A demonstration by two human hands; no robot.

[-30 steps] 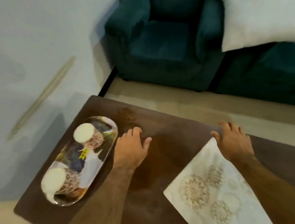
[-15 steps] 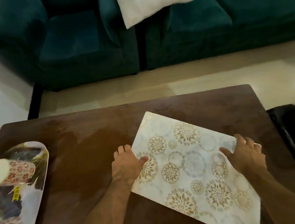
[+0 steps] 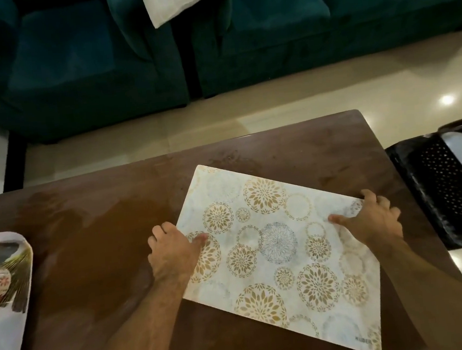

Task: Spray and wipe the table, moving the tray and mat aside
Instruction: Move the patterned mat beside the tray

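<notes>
Grip: my left hand pinches the left edge of the placemat, thumb lying on top across a gold rosette, fingers curled over the edge. My right hand holds the far right corner the same way, thumb on the printed face, fingers wrapped over the rim. Both are closed on the mat; neither is free.

Reason for grip: one hand at each end lets a thin sheet be lifted or slid flat without buckling, in my judgement.

Table: dark brown wood; a lighter, damp-looking patch spreads over its left half. The surface under the mat cannot be inspected while the mat lies on it.

Sofa: teal upholstery beyond the far edge, across a strip of pale floor, well apart from the work.

Placemat position: on the right half of the table, skewed to its edges, near right corner close to the table's front edge. Whether any part is raised off the wood I cannot tell.

Chair: black perforated seat just beside the table's right end, something white on it.

Tray: oval, patterned, at the table's left edge, partly out of view, well apart from the mat. It appears set aside already.

Cushion: white, resting on the sofa.

Stage: mat not yet cleared, by my assessment.
</notes>
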